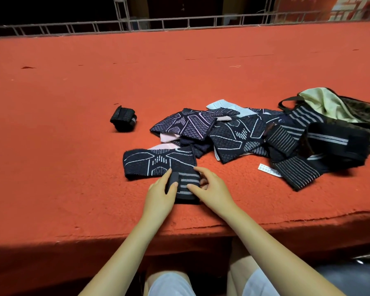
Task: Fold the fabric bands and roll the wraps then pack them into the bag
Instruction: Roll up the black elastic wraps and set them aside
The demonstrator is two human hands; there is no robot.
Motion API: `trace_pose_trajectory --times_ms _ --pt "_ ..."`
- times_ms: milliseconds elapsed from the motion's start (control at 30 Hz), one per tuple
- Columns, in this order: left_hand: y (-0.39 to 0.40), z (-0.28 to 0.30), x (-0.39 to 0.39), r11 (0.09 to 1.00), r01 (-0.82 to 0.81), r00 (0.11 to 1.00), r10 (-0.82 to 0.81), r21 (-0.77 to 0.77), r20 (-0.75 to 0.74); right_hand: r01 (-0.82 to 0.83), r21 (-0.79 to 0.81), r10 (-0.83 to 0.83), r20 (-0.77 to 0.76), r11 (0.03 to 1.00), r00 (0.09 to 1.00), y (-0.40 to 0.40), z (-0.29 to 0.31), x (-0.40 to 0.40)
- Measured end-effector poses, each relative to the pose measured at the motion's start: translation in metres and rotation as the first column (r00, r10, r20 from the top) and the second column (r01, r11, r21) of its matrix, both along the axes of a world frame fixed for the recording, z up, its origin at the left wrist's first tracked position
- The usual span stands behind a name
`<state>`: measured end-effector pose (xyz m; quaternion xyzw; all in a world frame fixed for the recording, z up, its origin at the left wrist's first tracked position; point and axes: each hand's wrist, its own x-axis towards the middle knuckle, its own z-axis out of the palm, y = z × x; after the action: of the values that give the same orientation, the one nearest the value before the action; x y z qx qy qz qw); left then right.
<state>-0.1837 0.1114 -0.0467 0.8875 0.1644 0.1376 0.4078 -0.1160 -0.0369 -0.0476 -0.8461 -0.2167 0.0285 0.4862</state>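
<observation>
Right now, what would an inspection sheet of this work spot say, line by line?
Surface: red felt-covered table, with lint specks.
Job's things: striped wrap under both hands at the near edge; finished rolled wrap apart at left; patterned band just beyond the hands; pile of bands and wraps at right; open bag at far right.
Clutter: white paper tag beside the pile.
Hands: left hand and right hand both grip the striped wrap.
Cables: nothing seen.
Surroundings: metal railing behind the table, dark beyond.
</observation>
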Motion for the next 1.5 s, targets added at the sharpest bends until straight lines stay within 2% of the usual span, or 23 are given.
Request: trace_pose_trajectory --times_ms 100,167,233,300,433,567,700,767,867,933,1067,1200,1333,1400,1500 --pt "-0.001 0.001 -0.011 0.994 0.072 0.989 -0.06 -0.085 0.135 -0.022 -0.026 0.022 0.009 0.999 1.0 0.0 0.0 -0.002" --pt "-0.001 0.001 -0.014 0.972 0.109 0.978 -0.067 -0.206 0.198 -0.025 -0.009 0.025 0.02 1.0 0.999 0.001 0.0 -0.005" --pt "0.0 0.002 -0.015 0.927 0.111 0.971 -0.024 -0.358 0.239 -0.034 0.096 0.038 -0.039 0.995 0.999 0.004 0.003 -0.008" --pt "0.0 0.008 -0.014 0.893 0.115 0.954 0.022 -0.435 0.298 -0.043 0.226 0.072 -0.123 0.973 0.99 0.009 0.008 -0.01" --pt "0.005 0.031 -0.003 0.882 0.076 0.916 0.123 -0.465 0.383 -0.048 0.434 0.114 -0.127 0.9 0.985 0.03 0.024 -0.006" --pt "0.028 0.043 0.02 0.902 0.011 0.91 0.17 -0.431 0.379 -0.033 0.478 0.095 -0.104 0.878 0.99 0.068 0.037 0.02" --pt "0.079 0.042 0.064 0.905 -0.127 0.914 0.266 -0.407 0.306 -0.023 0.406 0.074 -0.109 0.914 0.991 0.116 0.04 0.065" --pt "0.107 0.039 0.085 0.936 -0.163 0.931 0.251 -0.311 0.266 -0.033 0.34 0.075 -0.113 0.94 0.991 0.139 0.039 0.088" --pt "0.141 0.028 0.108 0.963 -0.195 0.959 0.227 -0.188 0.168 -0.053 0.152 0.06 -0.04 0.987 0.997 0.17 0.04 0.12" --pt "0.156 0.023 0.123 0.971 -0.199 0.965 0.217 -0.13 0.144 -0.038 0.085 0.038 -0.004 0.996 0.999 0.19 0.045 0.145" --pt "0.167 0.017 0.153 0.974 -0.209 0.974 0.215 -0.086 0.068 0.007 -0.001 -0.007 0.007 1.0 1.0 0.23 0.052 0.198" --pt "0.173 -0.003 0.171 0.959 -0.283 0.959 0.282 -0.018 -0.023 -0.051 -0.179 0.047 -0.031 0.983 0.998 0.256 0.041 0.237" --pt "0.168 -0.007 0.173 0.945 -0.284 0.954 0.296 0.165 -0.055 -0.076 -0.388 0.092 0.023 0.918 0.996 0.259 0.036 0.247" --pt "0.166 -0.003 0.171 0.946 -0.249 0.96 0.27 0.208 -0.077 -0.085 -0.405 0.127 0.078 0.91 0.989 0.247 0.045 0.24" --pt "0.161 0.002 0.165 0.953 -0.159 0.974 0.194 0.259 -0.119 -0.122 -0.305 0.174 0.151 0.944 0.973 0.2 0.06 0.217"
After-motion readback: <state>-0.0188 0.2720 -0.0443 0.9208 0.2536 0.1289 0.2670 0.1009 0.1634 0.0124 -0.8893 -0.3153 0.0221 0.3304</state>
